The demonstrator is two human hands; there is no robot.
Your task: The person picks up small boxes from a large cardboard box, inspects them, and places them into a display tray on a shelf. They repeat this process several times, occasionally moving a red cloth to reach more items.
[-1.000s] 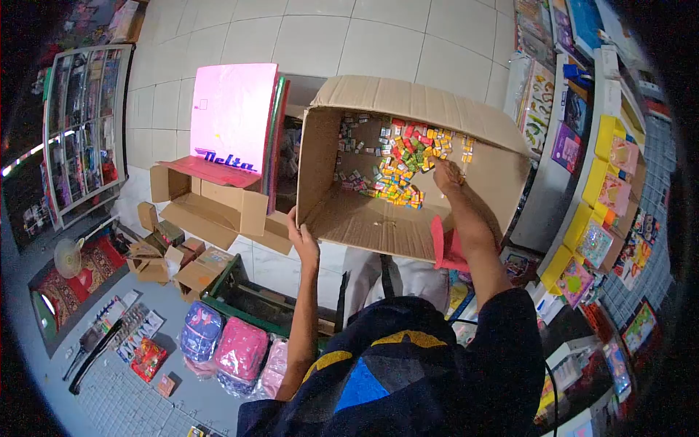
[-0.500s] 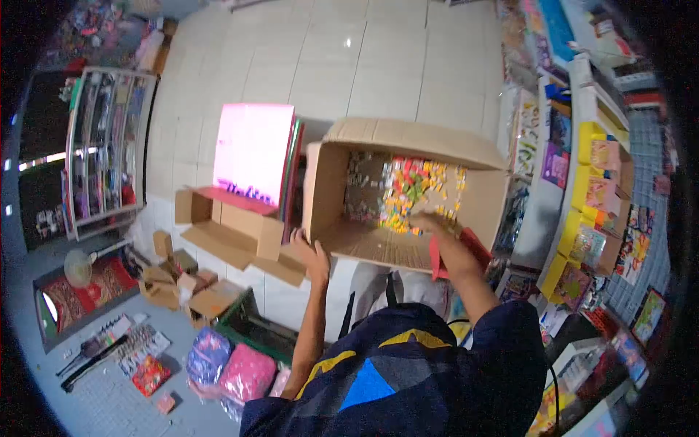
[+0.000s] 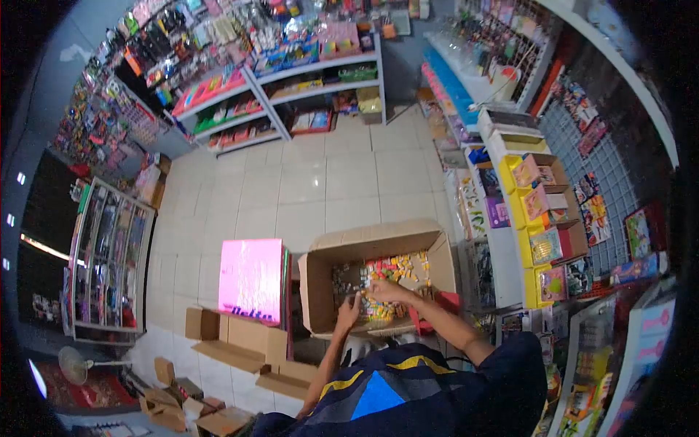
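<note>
A large open cardboard box (image 3: 378, 231) stands in front of me, its inside strewn with small colourful pieces (image 3: 397, 268), mostly yellow, orange and red, too small to name. Over its near side, my left hand (image 3: 348, 313) has its fingers drawn together, a fingertip pointing up. Close beside it, inside the box, is my right hand (image 3: 391, 291), fingers curled in a pinch above the pieces. What either hand holds is too small to make out. Something red (image 3: 431, 312) lies at the near right corner, partly behind my right forearm.
Left of the box stands a stack topped by a shiny pink pack (image 3: 251, 280). Nearer me lies an opened small carton (image 3: 237, 339). Stocked shelves (image 3: 320, 84) line the back, a display cabinet (image 3: 113, 251) the left, and yellow trays (image 3: 535, 240) of goods the right.
My left hand has left the box's left near edge and moved right over the box. My right hand has come left towards it. The view has tilted up, showing the back shelves.
</note>
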